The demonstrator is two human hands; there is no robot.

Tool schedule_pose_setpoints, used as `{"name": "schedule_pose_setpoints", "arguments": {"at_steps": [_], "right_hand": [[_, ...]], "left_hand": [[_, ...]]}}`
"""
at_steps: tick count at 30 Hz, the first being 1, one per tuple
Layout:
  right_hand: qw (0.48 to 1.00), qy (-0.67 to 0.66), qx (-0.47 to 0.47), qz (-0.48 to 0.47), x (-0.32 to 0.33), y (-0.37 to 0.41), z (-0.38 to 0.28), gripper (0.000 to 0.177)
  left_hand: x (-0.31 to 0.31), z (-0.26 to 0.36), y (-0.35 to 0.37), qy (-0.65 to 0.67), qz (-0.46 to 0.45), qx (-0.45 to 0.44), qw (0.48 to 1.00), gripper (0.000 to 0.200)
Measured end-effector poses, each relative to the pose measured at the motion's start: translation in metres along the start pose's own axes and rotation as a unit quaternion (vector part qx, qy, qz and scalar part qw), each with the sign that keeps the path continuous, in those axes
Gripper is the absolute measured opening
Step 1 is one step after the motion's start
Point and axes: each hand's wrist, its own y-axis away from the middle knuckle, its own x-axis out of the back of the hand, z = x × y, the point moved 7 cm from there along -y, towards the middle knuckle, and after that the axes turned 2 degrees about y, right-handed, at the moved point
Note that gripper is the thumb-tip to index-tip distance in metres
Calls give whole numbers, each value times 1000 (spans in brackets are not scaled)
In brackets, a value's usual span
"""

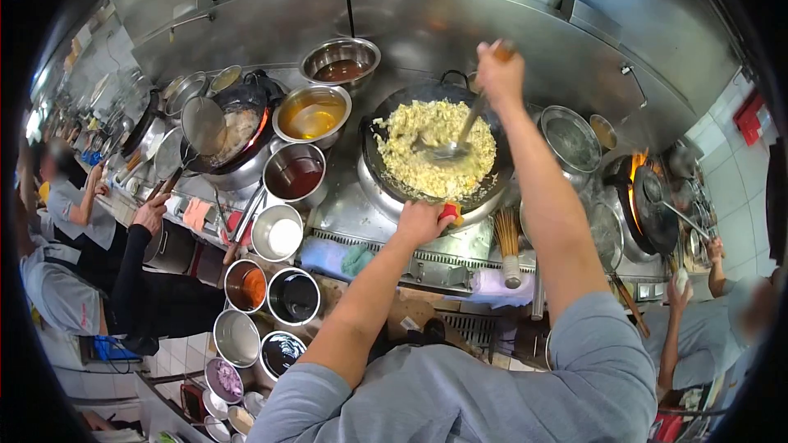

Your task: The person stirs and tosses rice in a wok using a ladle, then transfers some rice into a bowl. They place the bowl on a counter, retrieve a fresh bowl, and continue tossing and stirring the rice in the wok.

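Observation:
A large black wok (382, 175) full of yellow-white chopped food (414, 131) sits on the middle burner. My left hand (421, 222) is closed at the wok's near rim, gripping a red and yellow cloth (451, 211). Above the wok's right side, my right hand (500, 73) is wrapped round the wooden end of a ladle (471, 123). The ladle slants down to the left, and its metal bowl rests in the food, slightly blurred.
Left of the wok stand steel bowls of sauce (351, 55) and oil (345, 119), then several pots (277, 232). A bamboo brush (510, 270) lies at the front right. Co-workers (61, 279) (706, 328) stand at woks on both sides; flames (636, 165) show at right.

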Motion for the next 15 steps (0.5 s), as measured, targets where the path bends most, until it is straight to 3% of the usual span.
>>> {"name": "schedule_pose_setpoints", "arguments": {"at_steps": [2,4,6,7,8,10,11,14,15], "right_hand": [[998,16,21,64,28,-20,-30,31],[990,-89,53,96,44,-3,-14,33],[994,1,106,14,17,-5,61,33],[998,10,29,-46,-6,-8,43,32],[998,10,28,-48,-19,-9,13,32],[999,-44,-15,1,-26,-13,-18,33],[997,-69,32,27,-19,-8,-25,32],[993,-83,69,-50,-41,23,13,29],[995,-51,24,-83,-49,9,28,29]], "left_hand": [[5,-3,-6,32,28,-8,999,43],[0,-8,-6,38,63,-30,997,43],[0,-8,-7,43,28,-28,998,42],[3,-6,-6,41,41,-20,998,42],[3,-4,-6,42,41,-18,998,42],[7,-2,-5,25,28,-24,999,44],[9,-5,-9,22,36,-23,999,44],[3,-7,-10,11,63,-44,997,45],[1,-6,-6,6,43,-38,998,45]]}}
